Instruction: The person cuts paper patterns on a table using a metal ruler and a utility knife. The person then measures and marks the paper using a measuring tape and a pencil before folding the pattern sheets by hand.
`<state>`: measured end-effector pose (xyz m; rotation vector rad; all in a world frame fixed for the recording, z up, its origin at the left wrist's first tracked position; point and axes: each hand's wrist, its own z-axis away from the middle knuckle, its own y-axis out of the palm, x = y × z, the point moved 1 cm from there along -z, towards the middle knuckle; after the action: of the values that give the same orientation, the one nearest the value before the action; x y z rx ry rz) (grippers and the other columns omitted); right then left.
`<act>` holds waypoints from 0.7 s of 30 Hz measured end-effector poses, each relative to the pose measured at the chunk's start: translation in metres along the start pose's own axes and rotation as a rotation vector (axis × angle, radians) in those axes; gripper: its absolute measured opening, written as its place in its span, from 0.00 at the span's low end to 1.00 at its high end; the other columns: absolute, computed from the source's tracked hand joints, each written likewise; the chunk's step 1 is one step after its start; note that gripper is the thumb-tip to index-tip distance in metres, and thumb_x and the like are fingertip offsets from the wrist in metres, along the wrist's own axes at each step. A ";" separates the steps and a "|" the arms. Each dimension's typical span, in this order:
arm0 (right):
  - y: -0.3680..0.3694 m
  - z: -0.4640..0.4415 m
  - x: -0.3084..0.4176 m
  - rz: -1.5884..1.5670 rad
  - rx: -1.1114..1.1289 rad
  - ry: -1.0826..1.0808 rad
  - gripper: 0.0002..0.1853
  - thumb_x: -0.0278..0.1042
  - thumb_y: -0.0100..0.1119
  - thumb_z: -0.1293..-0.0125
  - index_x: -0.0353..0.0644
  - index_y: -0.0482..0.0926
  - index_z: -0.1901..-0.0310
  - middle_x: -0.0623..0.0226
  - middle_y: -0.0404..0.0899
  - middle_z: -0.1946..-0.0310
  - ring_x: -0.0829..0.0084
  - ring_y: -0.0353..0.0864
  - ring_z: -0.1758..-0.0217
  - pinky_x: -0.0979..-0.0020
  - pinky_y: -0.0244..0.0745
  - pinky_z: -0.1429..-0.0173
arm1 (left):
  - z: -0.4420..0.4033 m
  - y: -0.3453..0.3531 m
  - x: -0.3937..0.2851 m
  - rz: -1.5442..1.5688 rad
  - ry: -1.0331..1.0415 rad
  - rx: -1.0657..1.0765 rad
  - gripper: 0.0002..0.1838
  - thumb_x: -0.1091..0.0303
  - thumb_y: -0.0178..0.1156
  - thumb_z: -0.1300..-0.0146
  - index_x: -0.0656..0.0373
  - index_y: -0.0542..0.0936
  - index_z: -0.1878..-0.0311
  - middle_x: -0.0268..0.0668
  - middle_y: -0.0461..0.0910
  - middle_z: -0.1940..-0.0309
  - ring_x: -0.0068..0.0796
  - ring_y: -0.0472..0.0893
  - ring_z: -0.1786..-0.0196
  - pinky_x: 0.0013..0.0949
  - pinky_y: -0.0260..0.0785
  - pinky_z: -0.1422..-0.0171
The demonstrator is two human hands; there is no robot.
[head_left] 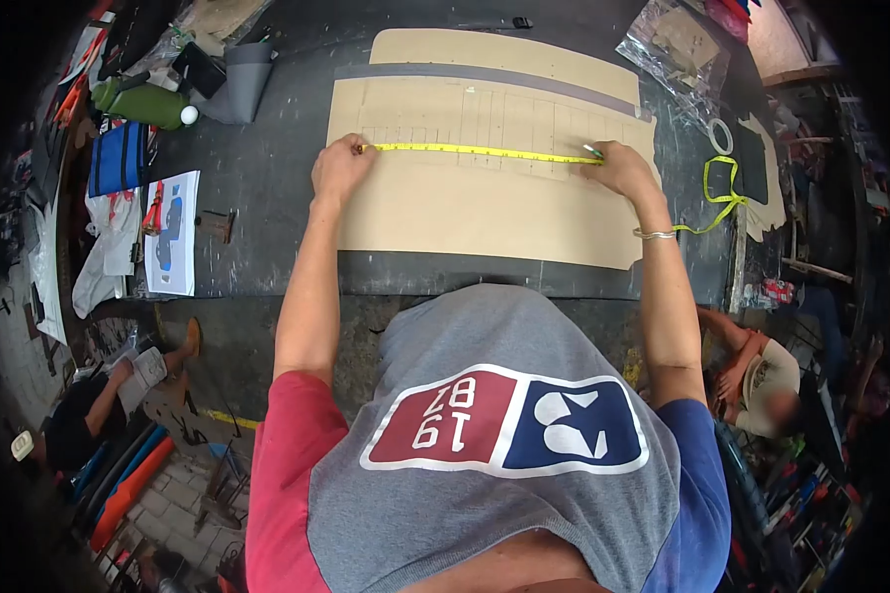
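Observation:
A yellow tape measure (pixel 485 151) is stretched straight across a tan sheet (pixel 485 212) marked with pencil lines. My left hand (pixel 342 170) pinches its left end near the sheet's left edge. At the right, my right hand (pixel 623 170) has its fingers closed on the tape, and a thin pen-like item (pixel 592 150) sticks out beside the fingertips. The rest of the tape passes under my right wrist and lies in loops on the dark table. Behind the marked sheet are a grey strip (pixel 405 70) and another tan piece (pixel 504 51).
On the dark table (pixel 267 198) lie a green bottle (pixel 146 103), a blue pouch (pixel 118 160) and a printed sheet (pixel 173 237) at left. A tape roll (pixel 720 136) and plastic bag (pixel 667 49) are at right. Two people sit beyond the near edge.

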<state>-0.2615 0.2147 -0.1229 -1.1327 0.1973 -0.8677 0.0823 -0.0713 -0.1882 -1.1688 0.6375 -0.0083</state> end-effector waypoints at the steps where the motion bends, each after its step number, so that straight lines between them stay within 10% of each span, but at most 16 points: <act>1: -0.001 0.004 -0.005 -0.025 -0.044 0.003 0.30 0.49 0.73 0.39 0.39 0.85 0.39 0.50 0.88 0.47 0.52 0.88 0.44 0.57 0.81 0.38 | -0.002 0.000 0.001 0.007 0.021 -0.005 0.19 0.51 0.64 0.36 0.54 0.89 0.52 0.41 0.90 0.62 0.42 0.89 0.56 0.41 0.77 0.49; 5: 0.036 -0.024 -0.053 0.021 -0.561 -0.438 0.21 0.31 0.63 0.33 0.38 0.83 0.39 0.51 0.86 0.46 0.49 0.87 0.45 0.54 0.80 0.37 | -0.008 -0.001 0.000 0.079 0.043 0.037 0.19 0.52 0.66 0.34 0.53 0.87 0.48 0.41 0.89 0.53 0.47 0.88 0.51 0.46 0.78 0.43; 12: 0.060 0.011 0.037 -0.230 -0.358 -0.237 0.13 0.24 0.56 0.30 0.38 0.82 0.46 0.46 0.84 0.48 0.48 0.86 0.48 0.50 0.80 0.43 | 0.001 0.014 -0.015 -0.037 0.250 -0.262 0.31 0.56 0.67 0.32 0.60 0.75 0.30 0.52 0.70 0.29 0.56 0.77 0.33 0.50 0.73 0.30; 21: 0.084 -0.007 0.031 -0.176 -0.405 -0.432 0.15 0.24 0.63 0.35 0.35 0.82 0.47 0.49 0.83 0.52 0.48 0.80 0.45 0.55 0.78 0.40 | 0.032 0.068 -0.018 -0.153 0.381 -0.343 0.32 0.54 0.58 0.24 0.66 0.71 0.25 0.53 0.68 0.25 0.51 0.62 0.19 0.56 0.54 0.17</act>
<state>-0.2025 0.2006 -0.1887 -1.7083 -0.0911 -0.7317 0.0612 -0.0099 -0.2300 -1.5642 0.9070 -0.2655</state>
